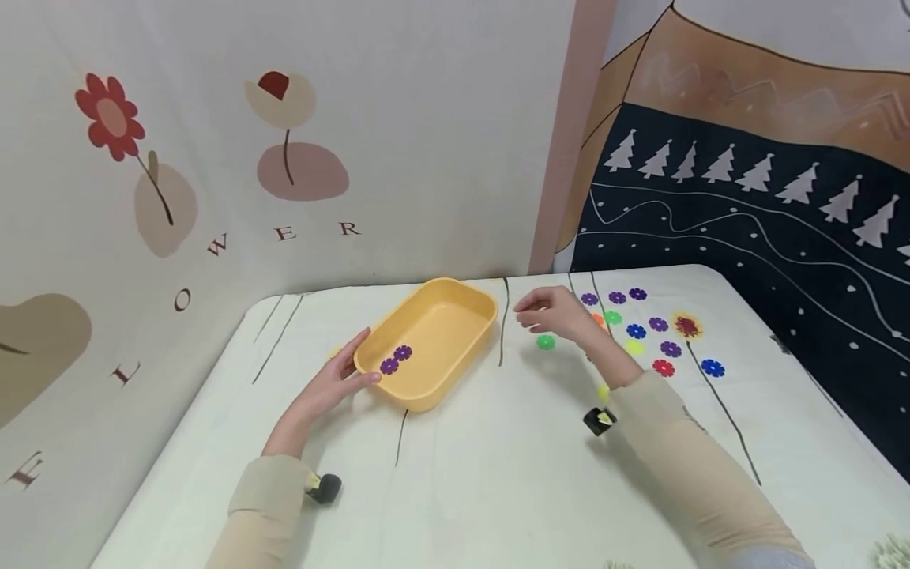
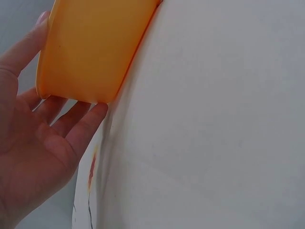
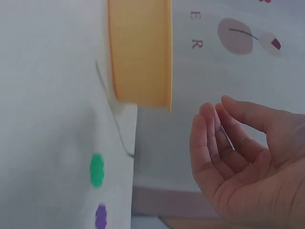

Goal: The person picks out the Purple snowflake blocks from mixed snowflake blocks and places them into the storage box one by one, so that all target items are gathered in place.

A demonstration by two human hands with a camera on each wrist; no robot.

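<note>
A yellow tray [image 1: 444, 336] stands on the table, with two purple flower-shaped discs [image 1: 396, 359] lying inside near its left end. My left hand [image 1: 332, 389] grips that end, thumb at the rim; in the left wrist view its fingertips [image 2: 101, 109] touch the tray's lower edge. To the right of the tray, my right hand [image 1: 558, 312] hangs above the table, fingers loosely bent. Nothing shows between its thumb and fingers in the right wrist view. A green disc [image 1: 545, 341] lies on the table just below it.
Several scattered discs, such as a red one [image 1: 663, 368] and a blue one [image 1: 713, 367], lie on the right side of the white table [image 1: 490, 482]. A yellow piece [image 1: 334, 352] shows partly behind the left hand. Printed curtains [image 1: 441, 142] hang along the back.
</note>
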